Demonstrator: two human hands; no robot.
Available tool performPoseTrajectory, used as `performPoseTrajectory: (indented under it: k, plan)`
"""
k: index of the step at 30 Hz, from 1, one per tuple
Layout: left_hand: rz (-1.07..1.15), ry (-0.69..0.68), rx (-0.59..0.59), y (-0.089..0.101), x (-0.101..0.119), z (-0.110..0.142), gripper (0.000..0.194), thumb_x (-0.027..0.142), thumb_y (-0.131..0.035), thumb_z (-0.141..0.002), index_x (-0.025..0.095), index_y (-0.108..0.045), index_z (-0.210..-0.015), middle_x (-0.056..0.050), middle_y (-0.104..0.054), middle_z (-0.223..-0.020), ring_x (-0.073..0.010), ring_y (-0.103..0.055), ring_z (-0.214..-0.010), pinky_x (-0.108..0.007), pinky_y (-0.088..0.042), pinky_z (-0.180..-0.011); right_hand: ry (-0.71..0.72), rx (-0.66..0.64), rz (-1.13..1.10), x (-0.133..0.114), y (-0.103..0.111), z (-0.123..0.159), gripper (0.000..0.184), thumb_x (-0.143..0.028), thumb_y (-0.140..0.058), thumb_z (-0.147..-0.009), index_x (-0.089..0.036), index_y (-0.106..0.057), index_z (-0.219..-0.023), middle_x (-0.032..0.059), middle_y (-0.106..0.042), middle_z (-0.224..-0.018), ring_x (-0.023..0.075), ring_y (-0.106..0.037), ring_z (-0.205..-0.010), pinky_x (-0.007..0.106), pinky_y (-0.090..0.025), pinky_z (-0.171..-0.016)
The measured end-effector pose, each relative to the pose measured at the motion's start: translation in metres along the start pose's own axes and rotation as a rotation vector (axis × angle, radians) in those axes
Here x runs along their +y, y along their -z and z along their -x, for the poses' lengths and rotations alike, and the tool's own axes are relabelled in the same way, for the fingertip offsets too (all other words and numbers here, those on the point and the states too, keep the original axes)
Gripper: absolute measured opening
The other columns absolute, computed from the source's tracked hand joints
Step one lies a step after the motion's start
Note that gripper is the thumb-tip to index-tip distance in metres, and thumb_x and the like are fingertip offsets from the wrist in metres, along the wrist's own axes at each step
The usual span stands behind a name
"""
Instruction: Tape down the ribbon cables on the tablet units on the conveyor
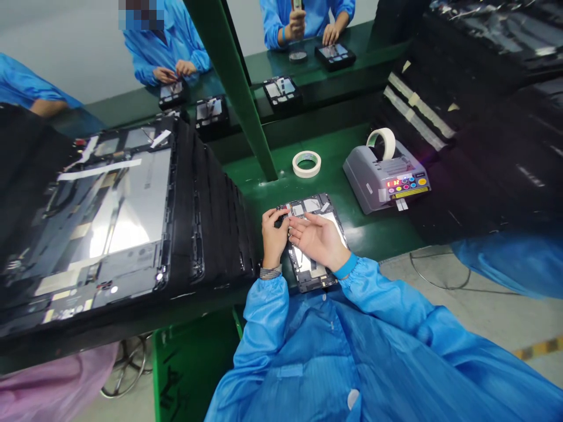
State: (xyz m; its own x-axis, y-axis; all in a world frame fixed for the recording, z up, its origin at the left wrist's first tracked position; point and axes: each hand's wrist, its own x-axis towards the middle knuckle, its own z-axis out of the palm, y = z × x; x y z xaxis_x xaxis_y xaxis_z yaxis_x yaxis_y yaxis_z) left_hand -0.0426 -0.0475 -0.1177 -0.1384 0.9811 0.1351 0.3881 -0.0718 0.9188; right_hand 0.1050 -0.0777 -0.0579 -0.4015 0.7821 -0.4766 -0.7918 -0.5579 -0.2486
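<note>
An opened tablet (331, 271) with exposed internal parts lies on the green workbench in front of me. My left hand (274, 235) is at its upper left corner. Its thumb and index finger are bent towards each other; anything between them is too small to make out. My right hand (320, 239) lies over the middle of the tablet, palm turned up. Its fingers are loosely stretched, and their tips come close to the left thumb. Both hands cover part of the tablet's left and middle area.
Tall stacks of black trays with tablet parts (132, 217) stand at left. A grey tape dispenser (373, 181) with a lit display is at right, and a tape roll (307, 172) lies behind the tablet. A green post (246, 99) rises beyond. Co-workers in blue handle tablets across the bench.
</note>
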Motion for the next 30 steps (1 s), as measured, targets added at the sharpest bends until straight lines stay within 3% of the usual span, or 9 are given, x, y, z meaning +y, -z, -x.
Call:
performPoseTrajectory:
  k: [5, 8, 11, 14, 16, 19, 25, 30]
  plan:
    - [-0.042, -0.033, 0.005, 0.001, 0.000, 0.001, 0.023, 0.018, -0.069, -0.091, 0.028, -0.084, -0.104, -0.009, -0.061, -0.128, -0.0269, -0.059, -0.129, -0.045, -0.043, -0.118, 0.019, -0.018, 0.031, 0.003, -0.001, 0.009, 0.028, -0.033, -0.046, -0.100, -0.015, -0.067, -0.098, 0.0121, -0.071, -0.090, 0.0222, -0.065, -0.078, 0.035, -0.058, -0.073]
    - [-0.032, -0.033, 0.013, 0.000, 0.001, 0.001, 0.022, 0.018, -0.069, -0.091, 0.028, -0.084, -0.103, -0.008, -0.061, -0.126, -0.0262, -0.060, -0.129, -0.045, -0.043, -0.119, 0.053, -0.075, 0.259, 0.006, 0.005, 0.023, 0.022, -0.032, -0.053, -0.094, -0.016, -0.067, -0.098, 0.0100, -0.070, -0.084, 0.0206, -0.060, -0.069, 0.035, -0.055, -0.068]
    - [-0.028, -0.028, 0.016, -0.001, 0.000, 0.001, 0.022, 0.018, -0.070, -0.091, 0.029, -0.085, -0.102, -0.008, -0.061, -0.126, -0.0258, -0.060, -0.128, -0.045, -0.042, -0.120, 0.261, -0.064, 0.846, -0.002, 0.011, 0.031, 0.033, -0.026, -0.058, -0.089, -0.018, -0.070, -0.119, 0.0047, -0.069, -0.079, 0.0194, -0.055, -0.062, 0.033, -0.049, -0.063]
    - [-0.006, -0.024, 0.020, -0.002, -0.003, 0.000, 0.022, 0.018, -0.071, -0.090, 0.031, -0.085, -0.102, -0.007, -0.060, -0.125, -0.0250, -0.060, -0.127, -0.045, -0.042, -0.121, 0.587, -0.012, 1.683, -0.023, 0.010, 0.022, 0.047, -0.017, -0.056, -0.090, -0.022, -0.068, -0.136, 0.0089, -0.074, -0.094, 0.0250, -0.064, -0.080, 0.036, -0.049, -0.074]
    - [0.003, -0.017, 0.021, -0.002, -0.006, -0.002, 0.022, 0.018, -0.072, -0.090, 0.030, -0.085, -0.102, -0.007, -0.060, -0.125, -0.0248, -0.060, -0.128, -0.044, -0.041, -0.121, 0.652, -0.041, 2.151, -0.037, 0.008, 0.009, 0.048, -0.012, -0.052, -0.093, -0.020, -0.068, -0.137, 0.0160, -0.074, -0.108, 0.0297, -0.066, -0.094, 0.039, -0.048, -0.082]
    - [0.011, -0.010, 0.023, -0.003, -0.009, -0.004, 0.022, 0.019, -0.073, -0.089, 0.029, -0.085, -0.104, -0.007, -0.061, -0.126, -0.0243, -0.060, -0.128, -0.044, -0.041, -0.121, 0.645, -0.148, 2.536, -0.047, 0.007, -0.006, 0.047, -0.010, -0.046, -0.098, -0.013, -0.065, -0.141, 0.0231, -0.073, -0.112, 0.0331, -0.066, -0.098, 0.042, -0.046, -0.083]
    - [0.044, 0.001, 0.067, -0.008, -0.006, -0.007, 0.014, 0.026, -0.076, -0.089, 0.027, -0.085, -0.099, -0.008, -0.064, -0.117, -0.0233, -0.062, -0.120, -0.041, -0.046, -0.114, 0.738, -0.257, 2.675, -0.054, 0.005, -0.007, 0.041, -0.014, -0.043, -0.104, -0.009, -0.062, -0.139, 0.0260, -0.070, -0.117, 0.0345, -0.065, -0.104, 0.043, -0.044, -0.087]
    - [-0.015, -0.028, 0.060, -0.004, -0.001, -0.014, 0.014, 0.021, -0.081, -0.081, 0.026, -0.083, -0.093, -0.007, -0.068, -0.106, -0.0239, -0.062, -0.111, -0.043, -0.046, -0.111, 0.805, -0.174, 2.530, -0.067, -0.001, 0.010, 0.040, -0.012, -0.053, -0.098, -0.013, -0.066, -0.135, 0.0203, -0.072, -0.112, 0.0318, -0.067, -0.103, 0.038, -0.046, -0.085]
